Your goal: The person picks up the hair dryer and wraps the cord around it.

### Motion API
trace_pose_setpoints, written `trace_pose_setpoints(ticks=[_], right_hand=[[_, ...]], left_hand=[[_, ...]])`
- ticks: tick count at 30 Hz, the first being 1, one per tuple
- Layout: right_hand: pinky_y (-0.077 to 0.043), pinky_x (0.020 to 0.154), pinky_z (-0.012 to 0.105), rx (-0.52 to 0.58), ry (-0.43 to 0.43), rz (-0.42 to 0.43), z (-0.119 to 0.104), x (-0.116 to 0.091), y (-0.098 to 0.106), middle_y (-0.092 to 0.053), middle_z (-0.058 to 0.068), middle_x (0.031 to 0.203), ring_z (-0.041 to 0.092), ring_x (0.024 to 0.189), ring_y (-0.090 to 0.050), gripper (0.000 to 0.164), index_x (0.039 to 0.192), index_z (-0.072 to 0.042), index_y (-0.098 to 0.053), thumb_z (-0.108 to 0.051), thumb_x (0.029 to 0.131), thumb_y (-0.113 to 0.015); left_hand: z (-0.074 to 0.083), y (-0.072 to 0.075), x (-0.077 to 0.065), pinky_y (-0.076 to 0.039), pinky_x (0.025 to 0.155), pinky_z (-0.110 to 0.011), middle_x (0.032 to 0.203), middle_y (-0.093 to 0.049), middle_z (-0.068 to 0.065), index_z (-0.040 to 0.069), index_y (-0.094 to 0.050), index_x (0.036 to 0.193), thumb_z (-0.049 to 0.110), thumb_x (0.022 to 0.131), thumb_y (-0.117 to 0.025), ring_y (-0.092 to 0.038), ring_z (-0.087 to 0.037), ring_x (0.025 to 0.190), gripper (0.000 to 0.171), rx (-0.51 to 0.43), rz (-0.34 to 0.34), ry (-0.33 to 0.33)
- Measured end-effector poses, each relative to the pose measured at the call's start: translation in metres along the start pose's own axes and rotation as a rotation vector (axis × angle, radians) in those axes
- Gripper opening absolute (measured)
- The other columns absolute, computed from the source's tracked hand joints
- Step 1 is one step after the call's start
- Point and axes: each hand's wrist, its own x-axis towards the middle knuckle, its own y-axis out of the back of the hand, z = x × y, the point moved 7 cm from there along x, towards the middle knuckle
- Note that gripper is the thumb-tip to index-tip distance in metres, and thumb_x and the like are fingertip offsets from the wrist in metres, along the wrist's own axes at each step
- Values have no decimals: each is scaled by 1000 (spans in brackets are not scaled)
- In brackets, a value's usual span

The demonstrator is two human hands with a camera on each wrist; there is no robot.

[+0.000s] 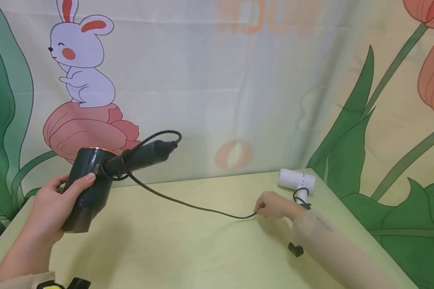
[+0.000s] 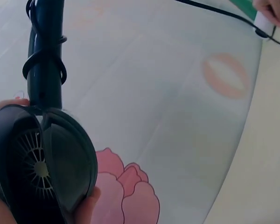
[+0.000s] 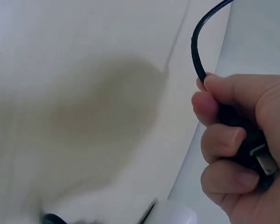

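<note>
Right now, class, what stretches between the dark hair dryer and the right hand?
The head view shows it: a dark cord, sagging, spans the gap from the hair dryer to the right hand, mostly seen against the table.

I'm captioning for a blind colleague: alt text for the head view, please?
A person's left hand holds up a dark hair dryer while the right hand grips its black cord over a pale table. A white hair dryer lies near the table's far right corner, before a backdrop printed with a rabbit and flowers.
</note>
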Motion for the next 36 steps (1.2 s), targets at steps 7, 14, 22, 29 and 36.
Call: trace_pose_setpoints(ticks=[7,14,22,29,36], right_hand=[[-52,76,34,-131,-25,143,16,15,25,-71,8,98,18,87,-64,18,93,-7,-74,-5,87,-57],[-50,80,39,-171,-112,328,22,16,58,-69,10,109,23,96,-62,23,103,-7,-72,-10,91,-52],[-50,87,44,-134,-131,534,7,13,97,-67,14,114,30,104,-63,29,113,-3,-67,-13,96,-46],[-49,77,40,-84,-125,656,-7,9,120,-66,16,114,26,84,-61,31,116,-1,-64,-15,98,-43],[-48,68,37,-88,-118,768,-20,2,139,-68,14,111,24,77,-59,29,114,-4,-66,-16,98,-46]], left_hand=[[8,-32,-26,-55,65,-39,124,-49,-27,3,-21,147,41,92,-57,-67,-19,80,75,103,-188,-127],[4,-62,-44,-53,68,-36,117,-56,-22,6,-29,144,36,86,-67,-65,-21,83,76,266,-356,-116],[-9,-81,-45,-55,67,-37,103,-60,-14,5,-38,138,33,80,-73,-63,-21,78,73,334,-447,-95],[-11,-84,-43,-54,63,-35,97,-61,-14,8,-43,134,36,76,-77,-63,-21,74,73,370,-417,-106],[-14,-82,-40,-50,61,-32,92,-62,-10,9,-43,133,43,73,-77,-62,-18,72,77,480,-367,-124]])
